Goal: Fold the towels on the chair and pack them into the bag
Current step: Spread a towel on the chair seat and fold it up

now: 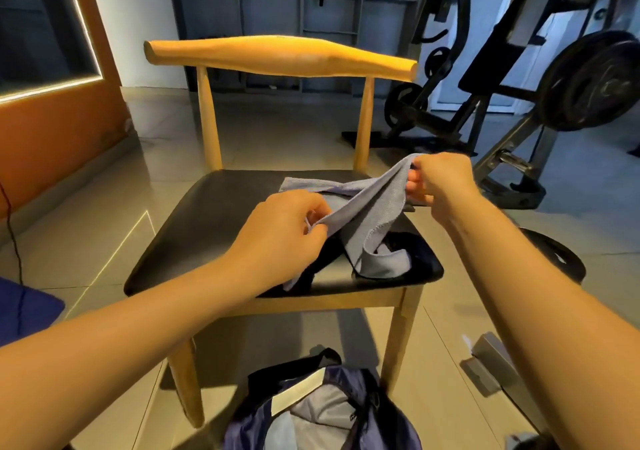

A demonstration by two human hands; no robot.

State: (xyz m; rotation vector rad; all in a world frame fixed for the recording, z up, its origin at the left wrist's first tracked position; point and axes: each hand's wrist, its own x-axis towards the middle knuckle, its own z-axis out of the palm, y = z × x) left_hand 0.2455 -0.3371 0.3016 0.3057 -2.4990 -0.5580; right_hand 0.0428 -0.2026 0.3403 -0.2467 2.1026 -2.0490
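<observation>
Seemingly twisted towel [370, 207] between left hand [287, 227], right hand [440, 181]

I see one pale grey-blue towel [367, 207] held up over the chair [207, 227], my left hand [287, 221] and right hand [440, 179] pinching its edge, its lower end sagging crumpled onto the black seat's front right. The dark bag [249, 425] sits open on the floor below, pale cloth inside.
</observation>
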